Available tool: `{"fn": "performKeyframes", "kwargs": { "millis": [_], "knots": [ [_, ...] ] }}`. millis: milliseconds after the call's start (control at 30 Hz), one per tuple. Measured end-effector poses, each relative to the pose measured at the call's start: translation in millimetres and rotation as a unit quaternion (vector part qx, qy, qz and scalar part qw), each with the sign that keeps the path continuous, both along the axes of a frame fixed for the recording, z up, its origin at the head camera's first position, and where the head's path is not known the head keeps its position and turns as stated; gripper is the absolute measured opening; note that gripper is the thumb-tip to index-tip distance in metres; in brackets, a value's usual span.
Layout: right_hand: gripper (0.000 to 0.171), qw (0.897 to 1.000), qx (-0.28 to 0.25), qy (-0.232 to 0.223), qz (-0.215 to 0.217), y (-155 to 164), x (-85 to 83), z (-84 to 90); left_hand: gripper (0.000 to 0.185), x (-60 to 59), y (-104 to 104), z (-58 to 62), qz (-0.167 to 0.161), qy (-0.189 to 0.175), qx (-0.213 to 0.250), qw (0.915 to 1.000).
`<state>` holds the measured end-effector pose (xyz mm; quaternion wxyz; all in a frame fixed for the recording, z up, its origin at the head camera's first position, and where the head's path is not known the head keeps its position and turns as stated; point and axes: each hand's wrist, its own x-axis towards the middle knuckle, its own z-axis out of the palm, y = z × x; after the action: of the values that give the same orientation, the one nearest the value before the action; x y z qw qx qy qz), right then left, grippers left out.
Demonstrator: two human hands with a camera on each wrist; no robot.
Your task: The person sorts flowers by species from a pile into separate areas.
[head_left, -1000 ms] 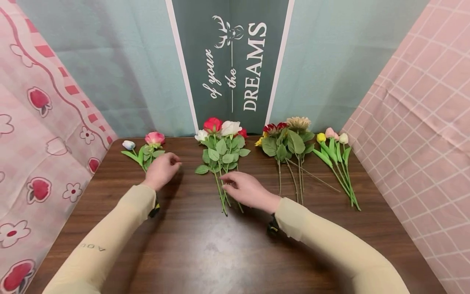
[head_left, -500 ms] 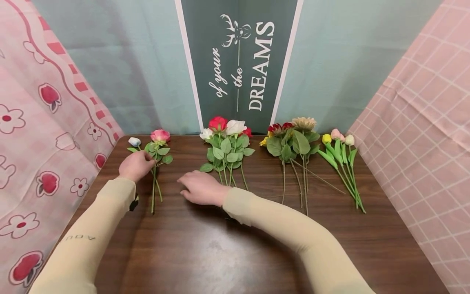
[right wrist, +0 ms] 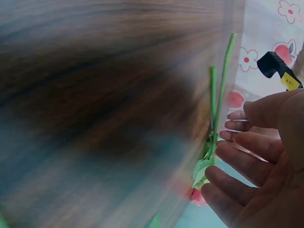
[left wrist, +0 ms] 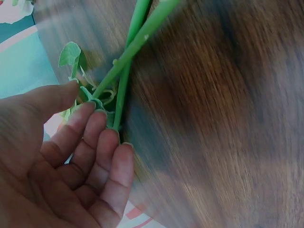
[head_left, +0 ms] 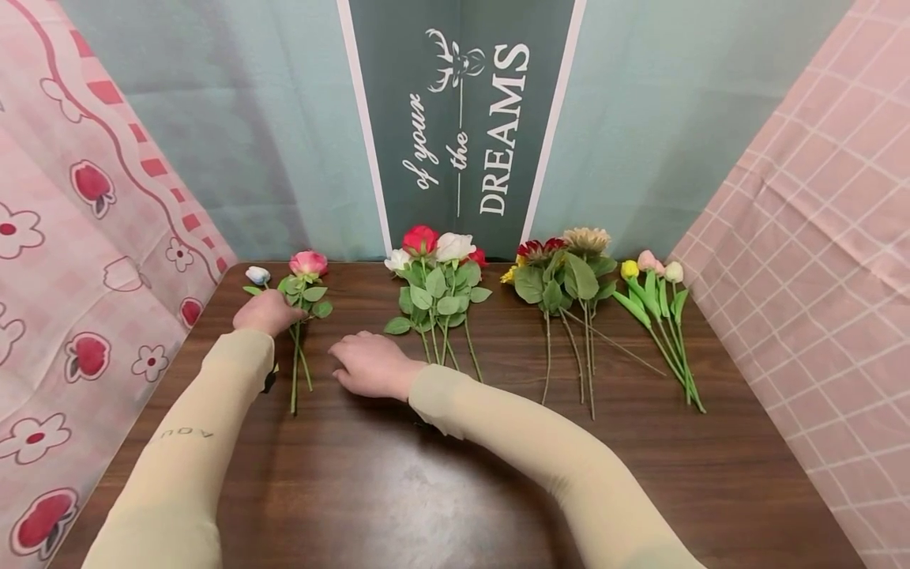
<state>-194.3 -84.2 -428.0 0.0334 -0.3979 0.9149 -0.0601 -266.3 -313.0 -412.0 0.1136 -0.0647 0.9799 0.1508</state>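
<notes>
On the left of the table lie a pink rose (head_left: 309, 263) and a blue-white tulip (head_left: 257, 275), their stems crossed. My left hand (head_left: 265, 313) is over the upper stems. In the left wrist view its thumb and index finger pinch at the leafy part of the bumpy rose stem (left wrist: 130, 51); the other fingers lie loosely bent beside the second stem (left wrist: 124, 85). My right hand (head_left: 373, 365) hangs over the table right of these stems, its fingers relaxed and holding nothing. The tulip's leaves are partly hidden by the left hand.
Right of my hands lies a bunch of red and white roses (head_left: 437, 296). Beyond it are red, cream and yellow flowers on brown stems (head_left: 588, 348), then yellow, pink and white tulips (head_left: 661, 304). Cloth walls (head_left: 284, 134) enclose the wooden table (head_left: 426, 490).
My left hand has moved left and down onto the pink rose's stem. From beside the middle roses, my right hand has shifted left. The flowers look unmoved.
</notes>
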Motion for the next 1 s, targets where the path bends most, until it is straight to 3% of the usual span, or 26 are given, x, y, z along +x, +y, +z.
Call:
{"fn": "performKeyframes", "kwargs": {
  "millis": [167, 300, 400, 600, 700, 800, 900, 1000],
  "knots": [
    [0.040, 1.000, -0.012, -0.004, -0.005, 7.3, -0.2, -6.7, 0.053, 2.0, 4.6, 1.5, 0.016, -0.017, -0.005, 0.9997],
    [0.039, 1.000, -0.020, -0.008, -0.008, 13.3, -0.9, -9.5, 0.043, 5.2, 7.5, 5.4, 0.015, -0.052, 0.022, 0.9983],
    [0.037, 0.999, -0.031, -0.014, -0.010, 18.5, -1.1, -11.0, 0.031, 6.9, 7.8, 7.8, 0.013, -0.075, 0.070, 0.9946],
    [0.039, 0.997, -0.069, -0.041, -0.020, 48.5, 2.9, -4.3, 0.025, 5.1, 5.5, 11.2, -0.003, -0.057, 0.175, 0.9829],
    [0.040, 0.992, -0.108, -0.056, -0.031, 75.8, 5.8, -0.8, 0.028, 10.0, 15.4, 17.3, -0.023, -0.044, 0.259, 0.9646],
    [0.038, 0.981, -0.167, -0.081, -0.058, 105.8, 11.7, -0.2, 0.037, 21.1, 38.3, 23.6, -0.039, -0.034, 0.349, 0.9357],
    [0.034, 0.956, -0.243, -0.129, -0.100, 132.1, 21.2, -3.1, 0.042, 32.7, 70.9, 25.3, -0.043, -0.011, 0.416, 0.9084],
    [0.032, 0.919, -0.316, -0.194, -0.133, 150.5, 32.4, -6.7, 0.039, 42.4, 107.6, 22.8, -0.040, 0.013, 0.478, 0.8772]
  ]
}}
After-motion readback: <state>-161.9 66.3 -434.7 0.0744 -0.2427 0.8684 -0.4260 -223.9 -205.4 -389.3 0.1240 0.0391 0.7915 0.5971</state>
